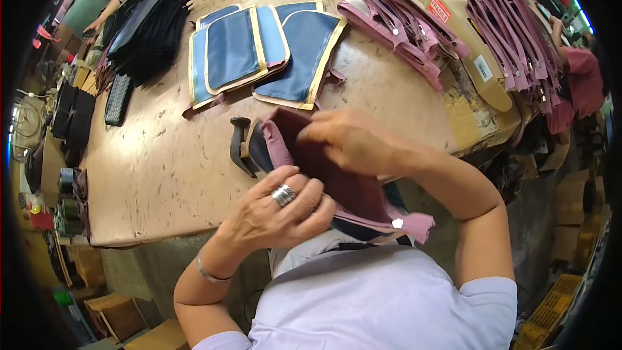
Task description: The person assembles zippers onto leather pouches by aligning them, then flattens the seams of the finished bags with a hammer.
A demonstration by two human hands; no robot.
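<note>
Both my hands hold a maroon bag panel (350,188) with pink trim at the near edge of the wooden table (162,168). My left hand (282,210), with a silver ring, grips its lower edge against my chest. My right hand (353,139) pinches the panel's upper edge. A metal snap (397,223) shows on the pink strap end. A black tool (240,146) lies just left of the panel.
Blue panels with gold trim (259,48) lie mid-table. Pink bag pieces (402,19) are stacked at the back right on cardboard (466,45). Black pieces (146,32) pile at the back left, where another person's arm (116,3) reaches. A person in red (583,78) sits far right.
</note>
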